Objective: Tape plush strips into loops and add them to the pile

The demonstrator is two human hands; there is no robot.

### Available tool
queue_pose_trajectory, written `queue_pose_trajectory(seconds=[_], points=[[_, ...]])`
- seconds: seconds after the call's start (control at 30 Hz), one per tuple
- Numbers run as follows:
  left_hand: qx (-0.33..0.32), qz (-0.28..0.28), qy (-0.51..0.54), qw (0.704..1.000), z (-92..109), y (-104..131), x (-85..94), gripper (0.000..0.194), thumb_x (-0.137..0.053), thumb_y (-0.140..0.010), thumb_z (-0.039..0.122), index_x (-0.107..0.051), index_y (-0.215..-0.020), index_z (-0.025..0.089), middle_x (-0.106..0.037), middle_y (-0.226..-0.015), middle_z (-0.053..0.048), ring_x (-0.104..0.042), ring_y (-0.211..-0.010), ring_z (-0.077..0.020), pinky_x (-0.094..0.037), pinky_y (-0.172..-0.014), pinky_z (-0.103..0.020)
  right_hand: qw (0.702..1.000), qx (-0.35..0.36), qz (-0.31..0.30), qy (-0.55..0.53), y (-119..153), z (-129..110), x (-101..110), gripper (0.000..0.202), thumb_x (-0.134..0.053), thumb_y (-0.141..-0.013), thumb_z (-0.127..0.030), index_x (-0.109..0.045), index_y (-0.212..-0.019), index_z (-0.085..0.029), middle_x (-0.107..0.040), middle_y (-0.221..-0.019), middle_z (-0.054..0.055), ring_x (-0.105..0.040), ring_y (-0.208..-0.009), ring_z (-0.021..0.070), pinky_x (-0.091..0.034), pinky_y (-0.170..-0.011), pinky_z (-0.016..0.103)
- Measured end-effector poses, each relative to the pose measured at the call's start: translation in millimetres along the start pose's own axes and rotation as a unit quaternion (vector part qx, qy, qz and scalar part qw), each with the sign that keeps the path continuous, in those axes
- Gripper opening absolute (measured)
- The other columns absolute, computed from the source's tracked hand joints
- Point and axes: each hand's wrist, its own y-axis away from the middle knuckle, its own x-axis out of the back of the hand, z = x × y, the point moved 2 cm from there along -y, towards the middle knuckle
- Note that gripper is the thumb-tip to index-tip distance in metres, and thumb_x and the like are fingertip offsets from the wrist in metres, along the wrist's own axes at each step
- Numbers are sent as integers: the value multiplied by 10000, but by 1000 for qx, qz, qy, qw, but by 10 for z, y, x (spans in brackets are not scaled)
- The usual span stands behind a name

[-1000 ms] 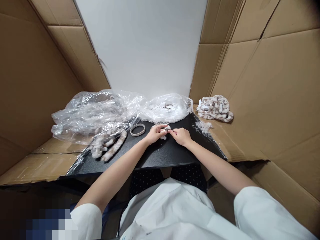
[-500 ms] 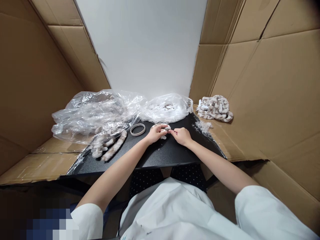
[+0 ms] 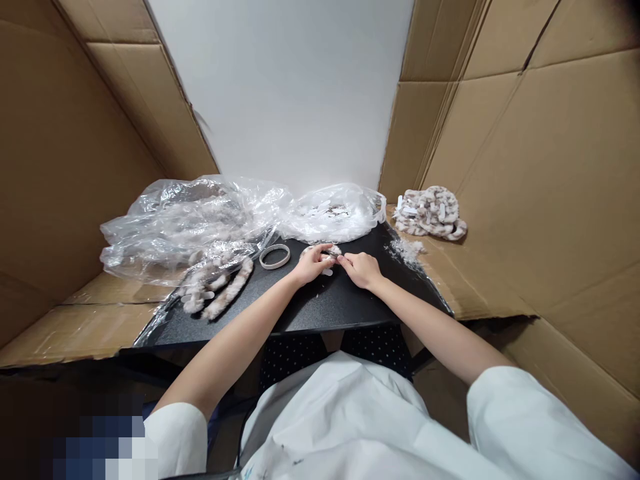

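A fluffy white-and-brown band lies between my hands near the middle of the black table. My left hand is closed on its left side, partly covering it. With thumb and fingers pinched together, my right hand grips the band's right end; the exact spot is hidden by the fingers. Below the band, close to my left fingers, a small white tag sticks out. To the left of my left hand rests a pale ring-shaped roll, apart from it.
Clear plastic bags cover the back left, with loose fluffy strips in front. A second bag holds white pieces. Stacked fluffy bands with tags and a heap of white fluff lie right. Cardboard walls flank the black table.
The view has shifted slightly. Both hands stay on the fluffy band in almost the same place, with only a small change in the right hand's finger position.
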Motion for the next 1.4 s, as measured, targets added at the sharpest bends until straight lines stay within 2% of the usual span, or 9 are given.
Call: queue_pose_trajectory(seconds=[0.23,0.53,0.73,0.83,1.0,1.23,1.4], points=[[0,13,-5,1000,-14,-1,-9,619,-758,-701,324,-524,-1235,113,-610,-668,22,-605,-653,-124,-466,-581,-233,999,-16,1,-40,-23,37,5,517,-380,-940,-529,-663,-670,-190,-673,-671,33,-581,-640,142,-222,-523,251],[-2,15,-14,1000,8,6,-31,526,-750,-723,303,-545,-1177,134,-679,-765,-22,-657,-758,-161,-523,-677,-275,999,-28,6,-42,-11,55,-1,520,-378,-938,-535,-690,-704,-191,-691,-693,48,-598,-659,152,-231,-531,256],[-5,23,-40,999,41,24,-41,515,-717,-742,260,-533,-1199,110,-595,-635,41,-566,-588,-98,-432,-534,-207,999,-22,0,-25,-17,31,-5,517,-359,-945,-550,-688,-753,-200,-700,-744,43,-614,-701,156,-225,-534,252],[-1,29,-37,999,36,19,-50,515,-696,-749,223,-518,-1215,97,-547,-600,65,-524,-555,-79,-393,-514,-193,999,-22,-5,-24,-18,23,-3,504,-368,-939,-547,-676,-740,-201,-699,-753,43,-612,-709,159,-218,-532,253],[-1,37,-24,999,10,0,-57,512,-689,-746,214,-512,-1212,96,-555,-609,63,-516,-552,-74,-386,-518,-192,999,-26,-5,-34,-22,33,-3,504,-378,-937,-533,-659,-697,-190,-694,-723,53,-608,-690,160,-218,-527,255],[8,32,-50,998,74,33,-62,503,-681,-770,225,-493,-1223,114,-642,-682,21,-611,-659,-114,-458,-568,-208,999,-29,0,-45,-23,57,-10,507,-377,-944,-515,-668,-689,-186,-688,-706,51,-599,-678,152,-220,-528,250],[-3,31,-47,998,66,27,-33,558,-711,-756,298,-487,-1230,106,-662,-717,-2,-630,-703,-131,-478,-586,-220,998,-33,1,-59,-10,48,6,497,-387,-931,-539,-645,-683,-194,-672,-694,34,-584,-670,147,-212,-527,244]])
